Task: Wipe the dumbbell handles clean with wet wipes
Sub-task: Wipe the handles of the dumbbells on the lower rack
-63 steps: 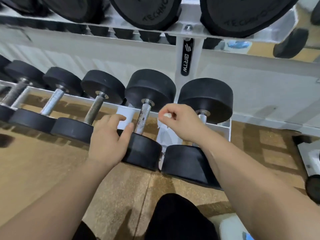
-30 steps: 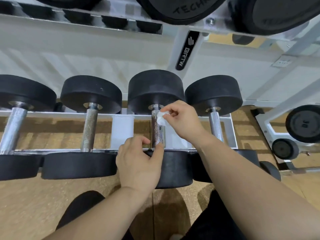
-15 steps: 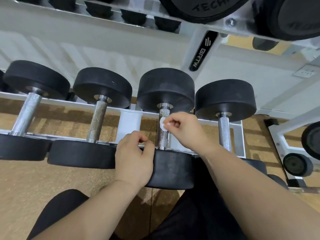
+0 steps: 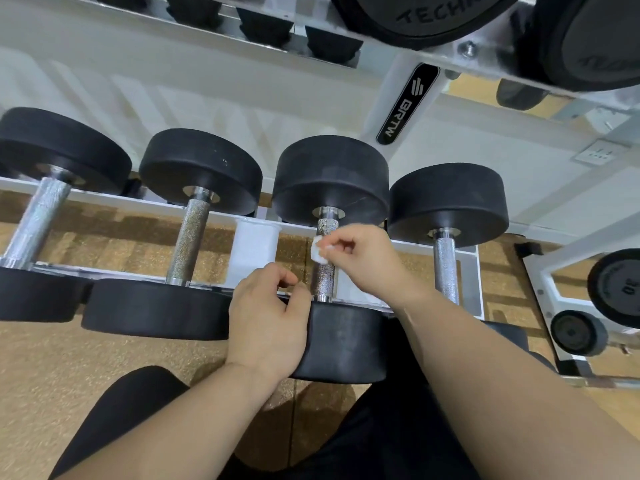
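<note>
Facing: a white dumbbell rack (image 4: 256, 247), seen close and from above. The person's legs (image 4: 381, 427), in black, fill the bottom of the frame.
Floor: tan and speckled (image 4: 52, 375), showing between the rack's rails and across the lower left.
Wall: pale and plain (image 4: 173, 91), behind the rack in the upper left. A white wall socket (image 4: 596, 153) sits at the right.
Lower shelf: four black round-headed dumbbells lie side by side across two white rails, handles running toward the viewer.
Upper shelf: larger black weights (image 4: 433, 15) along the top edge. A black BRTW label (image 4: 407, 103) is on the white upright below them.
Right edge: a second white frame holds black weights, one of them (image 4: 616, 285) marked 30.
Task dumbbell: third dumbbell (image 4: 332, 178) from the left, in the centre of the frame. Its knurled metal handle (image 4: 323, 275) looks darker and more speckled than its neighbours.
Wet wipe: a small white wad (image 4: 318, 252) touching the left side of that handle, near its far end.
Right hand: reaching in from the lower right (image 4: 363, 258). Its grip is narrow, with thumb and fingertips pinching the wipe.
Left hand: resting on the near head of the same dumbbell (image 4: 270, 313), with the thumb beside the handle's base. The fingers are curled, but I cannot tell whether the grip closes on anything.
</note>
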The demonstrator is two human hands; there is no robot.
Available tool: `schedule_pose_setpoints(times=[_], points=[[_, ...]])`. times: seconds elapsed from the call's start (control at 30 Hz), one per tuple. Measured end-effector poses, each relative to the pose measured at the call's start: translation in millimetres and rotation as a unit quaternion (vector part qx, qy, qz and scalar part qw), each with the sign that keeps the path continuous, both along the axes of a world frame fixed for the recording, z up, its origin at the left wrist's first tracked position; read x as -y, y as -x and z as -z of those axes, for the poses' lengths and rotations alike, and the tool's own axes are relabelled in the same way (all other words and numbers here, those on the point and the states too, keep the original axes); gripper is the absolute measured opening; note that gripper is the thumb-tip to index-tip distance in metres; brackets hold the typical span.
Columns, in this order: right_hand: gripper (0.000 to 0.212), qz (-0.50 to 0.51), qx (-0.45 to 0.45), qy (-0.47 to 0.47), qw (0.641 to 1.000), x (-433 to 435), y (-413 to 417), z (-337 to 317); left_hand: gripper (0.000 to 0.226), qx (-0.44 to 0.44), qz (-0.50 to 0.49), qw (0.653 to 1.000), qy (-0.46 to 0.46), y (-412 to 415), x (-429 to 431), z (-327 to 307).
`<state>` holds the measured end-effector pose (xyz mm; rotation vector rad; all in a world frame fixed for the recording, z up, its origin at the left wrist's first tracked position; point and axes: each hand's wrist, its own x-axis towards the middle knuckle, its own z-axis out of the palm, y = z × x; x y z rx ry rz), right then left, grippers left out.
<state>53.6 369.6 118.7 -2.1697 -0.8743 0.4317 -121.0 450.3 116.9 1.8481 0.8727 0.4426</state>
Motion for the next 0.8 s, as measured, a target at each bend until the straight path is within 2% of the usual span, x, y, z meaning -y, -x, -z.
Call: schedule_pose_setpoints(times=[0.1,0.17,0.3,0.37,0.5,0.63,0.7,0.8], points=[[0.012,0.038,0.068,-0.013,0.997,-16.4,-8.7,1.4,0.022,0.001,0.005,1.000,0.005,-0.5,-0.4,1.3],[0.013,0.035,0.070,0.004,0.997,-13.8,-8.0,-1.0,0.021,0.006,0.008,1.000,0.002,-0.1,-0.5,2.3],[0.007,-0.042,-0.051,0.072,0.995,15.4,7.5,-10.8,0.020,0.007,0.009,1.000,-0.003,0.8,-0.8,3.8],[0.006,-0.062,-0.070,0.090,0.992,20.4,10.0,-10.3,0.018,0.008,0.010,1.000,-0.002,1.2,-0.8,3.8],[0.011,-0.008,0.041,0.023,0.999,-5.2,-4.3,-4.5,0.012,0.003,0.012,1.000,-0.005,1.5,-1.2,6.6],[0.013,0.045,0.052,0.007,0.998,-18.1,-8.0,-2.6,0.013,0.002,0.016,1.000,-0.005,0.8,-1.6,6.5],[0.011,0.017,0.030,0.034,0.999,-7.2,-3.3,-6.6,0.012,0.003,0.016,1.000,-0.007,0.7,-1.2,6.8],[0.006,-0.092,-0.073,0.110,0.987,12.1,7.6,-15.3,0.021,0.002,0.010,1.000,-0.010,0.0,-1.3,5.6]])
